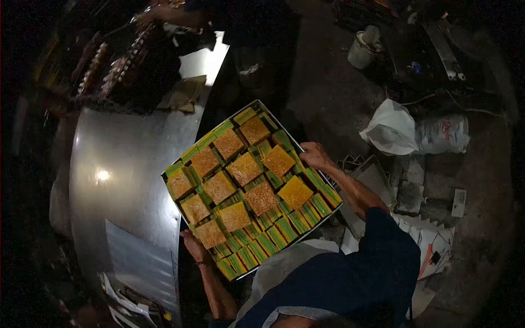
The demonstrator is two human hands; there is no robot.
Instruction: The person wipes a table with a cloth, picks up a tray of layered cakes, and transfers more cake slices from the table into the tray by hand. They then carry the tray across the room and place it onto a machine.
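I carry a flat metal tray [174, 173] in front of me, tilted in the view. It is lined with green leaf strips and holds several square orange-brown cakes [244, 168] in rows. My left hand [192, 244] grips the tray's near left edge from below. My right hand [314, 155] holds its right edge, fingers curled over the rim. The tray hangs over the gap between a shiny metal table and my body.
A long shiny metal table [126, 180] lies to the left, with dark racks [117, 65] at its far end where another person's arm [164, 13] shows. On the dirt floor to the right lie a white bag [391, 131], a sack [443, 134], a bucket [362, 50] and blocks.
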